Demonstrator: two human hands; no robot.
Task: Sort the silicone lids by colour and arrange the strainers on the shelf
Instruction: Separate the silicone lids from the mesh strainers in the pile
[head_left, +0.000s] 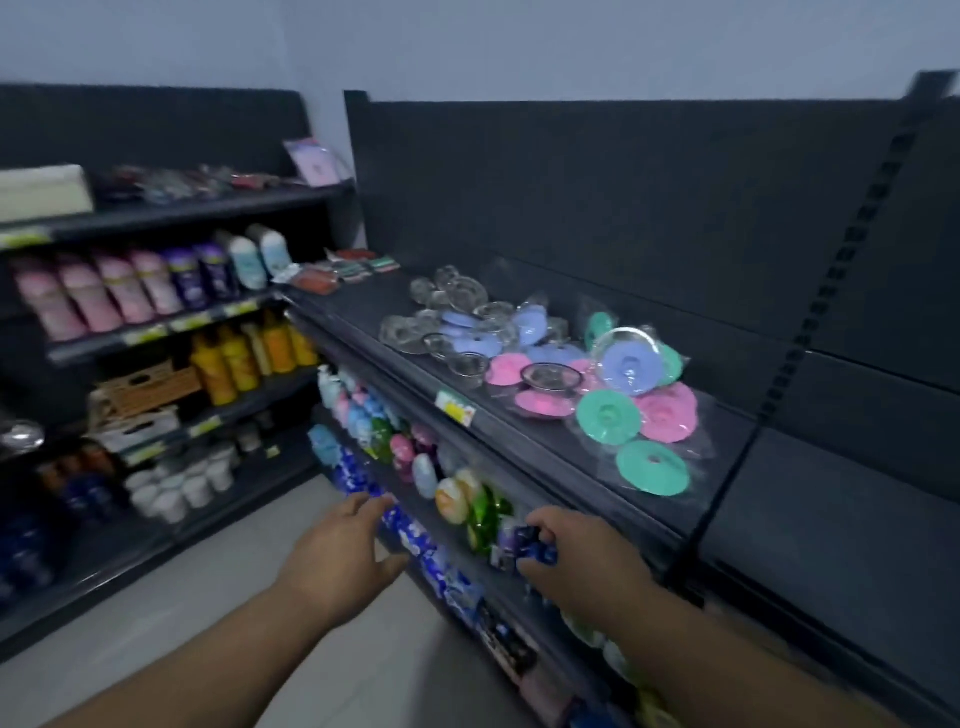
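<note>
A mixed heap of silicone lids in clear bags lies on the dark top shelf (395, 317): green lids (652, 466), pink lids (667, 413) and blue-violet lids (626, 362). Metal strainers (551, 375) sit among and left of them, several more (451, 291) further back. My left hand (345, 551) hovers below the shelf with fingers spread, holding nothing. My right hand (576, 558) is lower right, fingers curled, close to blue packets on a lower shelf; the blur hides whether it grips one.
Lower shelves hold green, blue and pink packets (470, 501). A second rack on the left carries pink bottles (111, 291), orange bottles (244, 358) and white cups (182, 488). Small red and green packs (343, 270) lie at the top shelf's far end. Pale floor tiles (218, 571) lie below.
</note>
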